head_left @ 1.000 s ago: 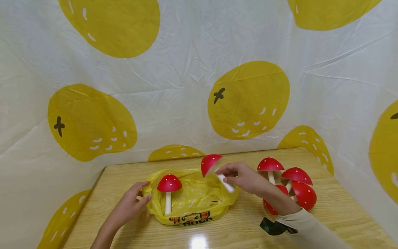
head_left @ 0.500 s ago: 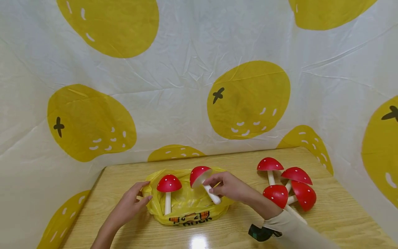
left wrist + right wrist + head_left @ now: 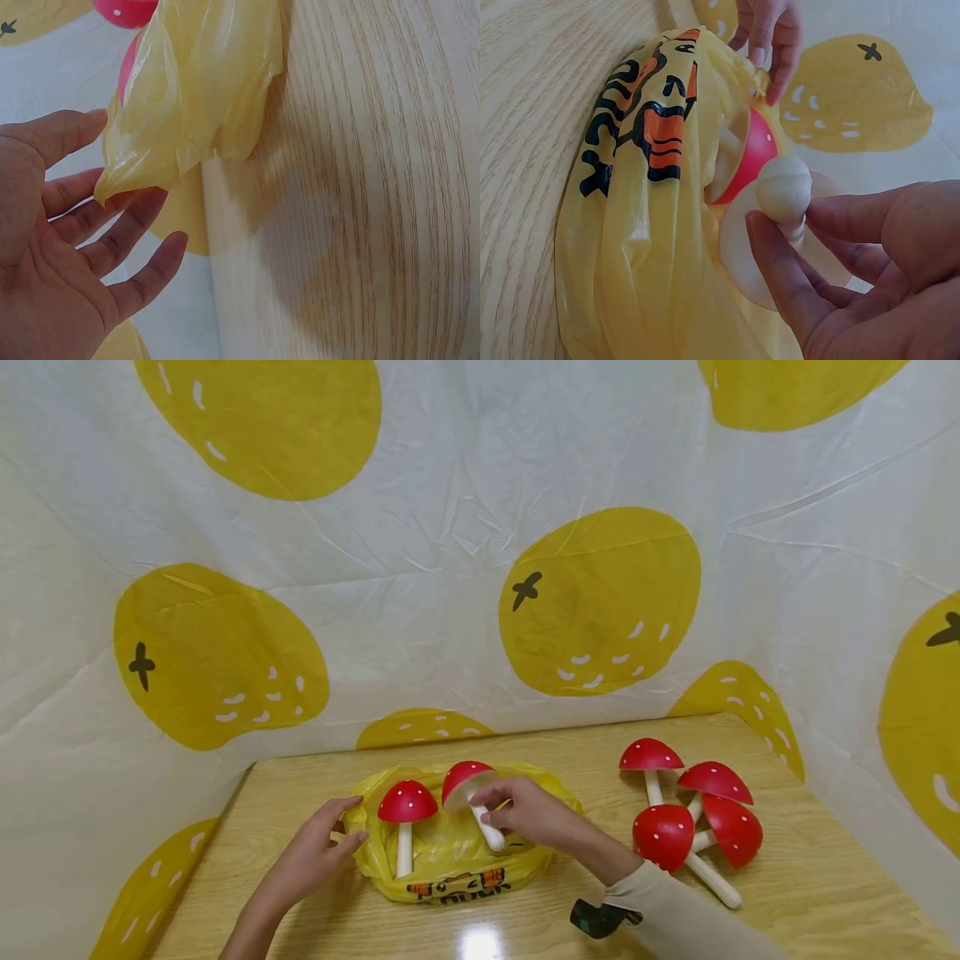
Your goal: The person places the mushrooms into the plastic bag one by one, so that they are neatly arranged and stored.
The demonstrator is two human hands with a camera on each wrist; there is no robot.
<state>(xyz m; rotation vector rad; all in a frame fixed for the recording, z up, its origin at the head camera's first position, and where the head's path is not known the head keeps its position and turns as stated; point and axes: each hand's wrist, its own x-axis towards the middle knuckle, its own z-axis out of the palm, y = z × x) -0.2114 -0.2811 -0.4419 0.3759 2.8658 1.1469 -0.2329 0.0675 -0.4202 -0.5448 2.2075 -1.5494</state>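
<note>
A yellow plastic bag (image 3: pixel 534 867) with a duck print lies spread on the table, its mouth facing up. My left hand (image 3: pixel 317 852) is at the bag's left rim, fingers relaxed and apart; in the left wrist view its fingers (image 3: pixel 142 214) lie behind the bag's edge. One red-capped toy mushroom (image 3: pixel 409 803) stands inside at the left. With thumb and fingers, my right hand (image 3: pixel 528 814) pinches the white stem of a second toy mushroom (image 3: pixel 463 779), tilted with its cap up and left, over the bag's mouth. The right wrist view shows the stem's rounded end (image 3: pixel 784 187).
Several more toy mushrooms (image 3: pixel 663 837) lie in a group on the right of the wooden table (image 3: pixel 600 752). A white cloth (image 3: pixel 420 643) with yellow fruit shapes hangs behind and at the sides. The right sleeve (image 3: pixel 667 906) lies in front of the group.
My right hand has carried the pinched mushroom left and down, from the bag's right edge to over its middle, close beside the first mushroom. The left hand stays where it was.
</note>
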